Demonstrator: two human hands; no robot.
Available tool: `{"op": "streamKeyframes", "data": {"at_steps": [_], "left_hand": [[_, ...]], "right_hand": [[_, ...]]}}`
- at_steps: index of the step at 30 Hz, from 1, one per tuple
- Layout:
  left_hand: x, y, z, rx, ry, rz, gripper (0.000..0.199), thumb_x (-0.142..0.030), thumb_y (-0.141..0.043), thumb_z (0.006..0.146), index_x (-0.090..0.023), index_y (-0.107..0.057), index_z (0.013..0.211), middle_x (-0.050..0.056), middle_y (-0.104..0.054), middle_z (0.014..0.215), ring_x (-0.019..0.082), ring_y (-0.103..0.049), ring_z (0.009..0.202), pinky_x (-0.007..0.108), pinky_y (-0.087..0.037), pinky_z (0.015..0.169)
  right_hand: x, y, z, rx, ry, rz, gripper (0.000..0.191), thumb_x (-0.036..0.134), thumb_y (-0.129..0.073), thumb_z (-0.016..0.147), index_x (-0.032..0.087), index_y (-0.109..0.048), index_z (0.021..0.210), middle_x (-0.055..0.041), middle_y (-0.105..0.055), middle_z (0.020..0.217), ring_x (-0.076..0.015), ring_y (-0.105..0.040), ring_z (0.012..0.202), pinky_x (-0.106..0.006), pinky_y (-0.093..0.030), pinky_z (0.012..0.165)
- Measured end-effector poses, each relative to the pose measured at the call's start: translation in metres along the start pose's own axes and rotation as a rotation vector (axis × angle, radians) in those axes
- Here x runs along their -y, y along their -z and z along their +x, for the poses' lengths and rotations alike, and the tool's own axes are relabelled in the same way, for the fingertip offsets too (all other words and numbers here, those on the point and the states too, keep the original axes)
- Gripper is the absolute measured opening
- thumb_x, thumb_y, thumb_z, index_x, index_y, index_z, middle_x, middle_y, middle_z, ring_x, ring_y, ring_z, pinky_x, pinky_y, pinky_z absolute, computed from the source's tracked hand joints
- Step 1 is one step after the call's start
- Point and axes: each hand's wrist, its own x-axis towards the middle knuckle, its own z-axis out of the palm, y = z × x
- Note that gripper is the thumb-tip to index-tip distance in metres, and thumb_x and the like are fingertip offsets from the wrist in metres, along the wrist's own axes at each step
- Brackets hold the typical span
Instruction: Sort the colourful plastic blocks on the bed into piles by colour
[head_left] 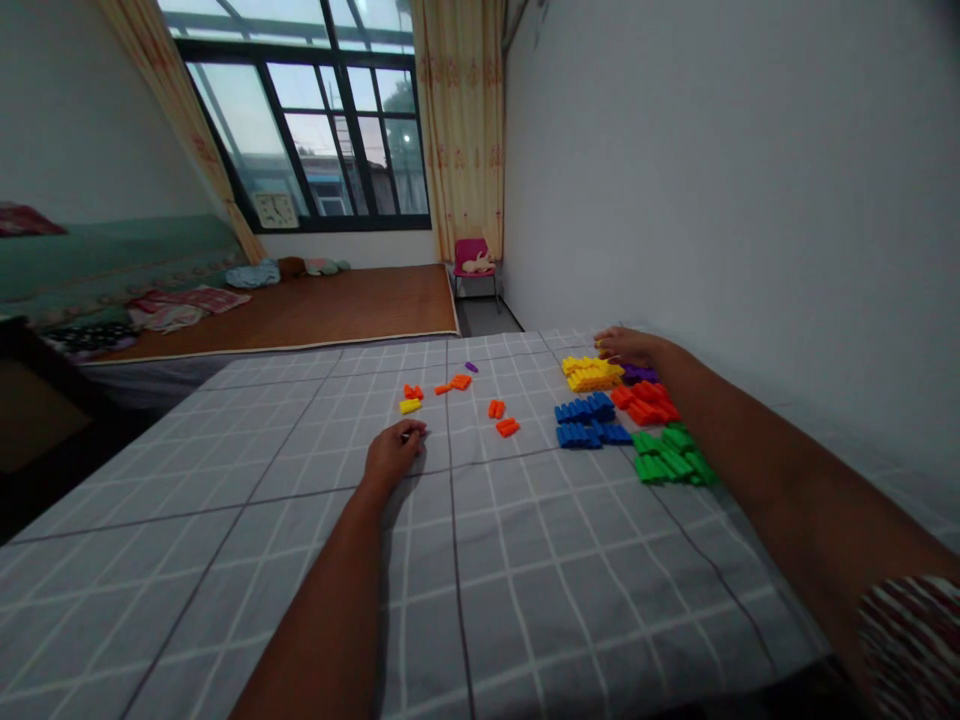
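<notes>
My left hand point(395, 453) rests on the checked cloth with its fingers curled together. Whatever they may hold is too small to make out. Just beyond it lie a yellow plastic piece point(410, 406) and a few orange pieces point(413, 391). Out to the right, my right hand point(628, 346) reaches behind the pile of yellow pieces point(591, 374), its fingertips pinched around what looks like a small yellow piece point(598, 343). Below that wrist, purple pieces point(639, 374) are partly hidden. Red-orange point(645, 403), blue point(585, 409) and green pieces point(670, 458) lie in separate piles nearby.
More orange pieces point(508, 427) and one purple piece point(471, 367) are scattered mid-table on the grey checked cloth point(315, 560). A white wall point(720, 170) runs along the right. Past the table are a low bed point(352, 305) and a pink chair point(471, 250).
</notes>
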Motion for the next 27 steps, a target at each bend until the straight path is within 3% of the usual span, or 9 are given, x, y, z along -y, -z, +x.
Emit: {"op": "streamKeyframes", "data": {"at_steps": [3,8,12,14,20,24,27], "left_hand": [[0.001,0.000,0.001,0.002,0.004,-0.011,0.026,-0.026,-0.049,0.085,-0.023,-0.068,0.102,-0.001,-0.075,0.097,0.013,-0.067,0.068,0.025,-0.047,0.070],[0.003,-0.001,0.002,0.005,0.010,-0.016,0.027,-0.027,-0.050,0.084,-0.023,-0.069,0.102,0.000,-0.075,0.097,0.014,-0.067,0.068,0.026,-0.048,0.070],[0.003,0.000,0.002,-0.009,0.002,-0.016,0.027,-0.029,-0.051,0.084,-0.023,-0.069,0.102,0.000,-0.076,0.094,0.015,-0.067,0.069,0.026,-0.047,0.069],[0.003,0.000,0.001,-0.004,0.006,-0.019,0.027,-0.028,-0.051,0.083,-0.023,-0.069,0.102,0.000,-0.076,0.094,0.014,-0.067,0.068,0.026,-0.047,0.069],[0.002,0.000,0.001,-0.005,-0.001,-0.043,0.027,-0.027,-0.051,0.083,-0.022,-0.069,0.102,0.001,-0.076,0.094,0.014,-0.066,0.066,0.027,-0.049,0.070],[0.001,-0.003,0.001,-0.030,0.001,-0.119,0.024,-0.023,-0.053,0.079,-0.022,-0.070,0.095,0.001,-0.075,0.089,0.013,-0.065,0.061,0.026,-0.050,0.065],[-0.001,-0.003,0.001,-0.120,0.016,-0.279,0.024,-0.020,-0.052,0.076,-0.018,-0.070,0.090,0.003,-0.074,0.084,0.012,-0.062,0.055,0.023,-0.048,0.055]], "right_hand": [[-0.009,0.008,0.002,0.064,-0.013,-0.018,0.033,0.020,-0.061,0.083,0.020,-0.061,0.116,-0.0116,-0.068,0.107,-0.0167,-0.066,0.086,-0.029,-0.054,0.076],[-0.021,0.015,0.010,0.069,0.157,-0.503,0.046,0.014,-0.064,0.077,0.018,-0.062,0.123,-0.0125,-0.068,0.114,-0.0218,-0.065,0.093,-0.033,-0.052,0.083],[-0.027,0.009,0.009,0.102,0.237,-0.674,0.078,0.006,-0.068,0.068,0.020,-0.046,0.142,-0.0110,-0.066,0.122,-0.0224,-0.064,0.103,-0.031,-0.050,0.087],[-0.029,0.003,0.006,0.113,0.246,-0.693,0.083,0.006,-0.068,0.068,0.022,-0.041,0.145,-0.0098,-0.065,0.125,-0.0223,-0.063,0.105,-0.030,-0.051,0.086],[-0.031,-0.001,0.000,0.162,0.174,-0.683,0.083,0.013,-0.068,0.072,0.025,-0.037,0.148,-0.0112,-0.062,0.130,-0.0205,-0.067,0.085,-0.029,-0.054,0.069],[-0.018,-0.003,0.003,0.075,0.252,-0.763,0.065,0.020,-0.069,0.076,0.022,-0.052,0.139,-0.0126,-0.062,0.130,-0.0223,-0.066,0.098,-0.031,-0.052,0.083],[0.020,-0.039,0.000,0.023,0.434,-0.720,0.043,0.020,-0.059,0.084,0.017,-0.061,0.127,-0.0111,-0.066,0.124,-0.0210,-0.064,0.104,-0.031,-0.048,0.091]]}}
